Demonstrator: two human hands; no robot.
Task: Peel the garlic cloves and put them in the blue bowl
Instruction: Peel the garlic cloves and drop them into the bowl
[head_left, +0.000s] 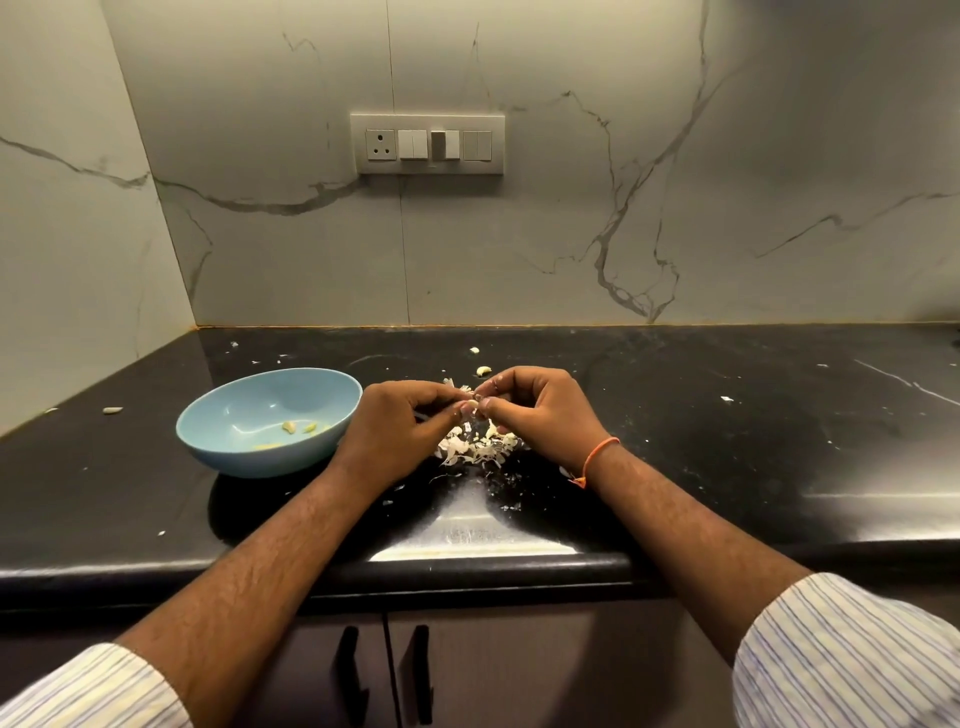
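Papery white garlic skins (475, 447) were heaped on the black stone counter (727, 467) beneath the hands, a light-blue plastic bowl (267, 421) with peeled pieces just left. A small pale garlic clove (471, 404) was pinched between the left hand (400, 428) and right hand (540, 410), fingers curled close.

The left hand (400, 421) and the right hand (540, 410) pinch one garlic clove (471, 405) above the peels (475, 447), beside the blue bowl (218, 410).
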